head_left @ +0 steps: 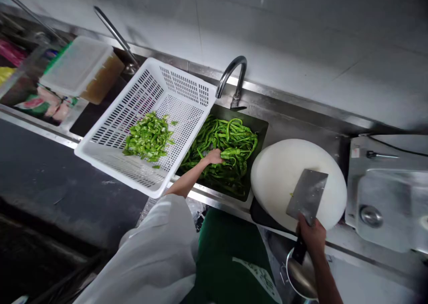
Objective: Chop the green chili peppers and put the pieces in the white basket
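My left hand (214,156) curls its fingers around peppers (234,145) in the sink (260,126); my right hand (311,233) clamps the cleaver (306,196), its blade parked flat on the board (277,174) for safety.

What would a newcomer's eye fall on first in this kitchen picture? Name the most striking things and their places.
The heap of long whole green peppers fills the steel sink at centre, with the left hand on it. To its left, a white slotted plastic basket holds chopped green pepper pieces. To the right, the right hand grips a broad steel cleaver over the round white cutting board.
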Available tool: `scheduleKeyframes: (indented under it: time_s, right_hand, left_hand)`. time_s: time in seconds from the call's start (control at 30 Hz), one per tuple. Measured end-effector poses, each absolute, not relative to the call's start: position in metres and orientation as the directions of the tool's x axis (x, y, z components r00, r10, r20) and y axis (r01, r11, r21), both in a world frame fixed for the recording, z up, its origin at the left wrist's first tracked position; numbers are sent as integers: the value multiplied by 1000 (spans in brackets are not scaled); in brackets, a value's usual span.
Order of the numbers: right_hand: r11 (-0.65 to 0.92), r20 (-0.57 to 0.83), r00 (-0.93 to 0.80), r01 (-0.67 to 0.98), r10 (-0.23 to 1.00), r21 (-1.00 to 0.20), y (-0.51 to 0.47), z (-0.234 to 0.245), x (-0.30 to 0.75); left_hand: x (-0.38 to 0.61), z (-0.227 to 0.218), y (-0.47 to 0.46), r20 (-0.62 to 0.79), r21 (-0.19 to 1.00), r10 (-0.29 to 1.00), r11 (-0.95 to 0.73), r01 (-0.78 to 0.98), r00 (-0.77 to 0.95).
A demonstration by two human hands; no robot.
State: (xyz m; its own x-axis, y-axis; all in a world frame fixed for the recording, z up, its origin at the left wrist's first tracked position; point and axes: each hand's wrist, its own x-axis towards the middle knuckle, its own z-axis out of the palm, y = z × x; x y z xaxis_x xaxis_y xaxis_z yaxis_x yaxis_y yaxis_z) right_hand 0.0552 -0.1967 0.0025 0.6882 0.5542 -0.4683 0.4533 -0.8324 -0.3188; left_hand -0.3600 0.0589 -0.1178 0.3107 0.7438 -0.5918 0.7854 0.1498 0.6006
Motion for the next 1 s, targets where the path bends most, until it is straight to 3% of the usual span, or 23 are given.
scheduleKeyframes:
  time_s: [0.13, 0.23, 0.3, 0.43, 0.57, 0.63, 0.73, 0.87, 1.0]
  right_hand:
    - [-812, -462, 671, 426, 579, -399, -196, 6, 50]
    - [-794, -481, 644, 379, 596, -476, -198, 6, 49]
    - [-775, -477, 630, 363, 614, -518, -201, 4, 50]
    - [-745, -488, 584, 357, 649, -563, -206, -4, 61]
    - [-700, -501, 495, 417, 709, -579, -210, -13, 85]
    - [-675, -485, 470, 498, 737, -544, -213, -15, 101]
    - [-617, -400, 474, 659, 785, -431, -219, -14, 127]
    - [-555, -290, 493, 808, 821, -198, -226, -10, 166]
    - [-562, -328, 502, 819, 801, -119, -233, -8, 196]
  left_hand:
    - [-354, -67, 58, -498, 706, 799, 146, 693, 338]
    - [-350, -35, 60, -360, 894, 855, 201, 400, 373]
    - [-342, -22, 62, -335, 926, 880, 240, 292, 336]
    - [-318, -14, 66, -402, 794, 913, 308, 524, 73]
    - [-294, 0, 52, -281, 671, 956, 262, 693, -90]
    - [-274, 15, 35, -200, 555, 979, 150, 818, -44]
    - [-219, 34, 5, -188, 393, 968, -80, 916, 165]
    - [-110, 33, -32, -235, 322, 895, -296, 899, 379]
    - [-25, 8, -52, -344, 331, 816, -358, 873, 464]
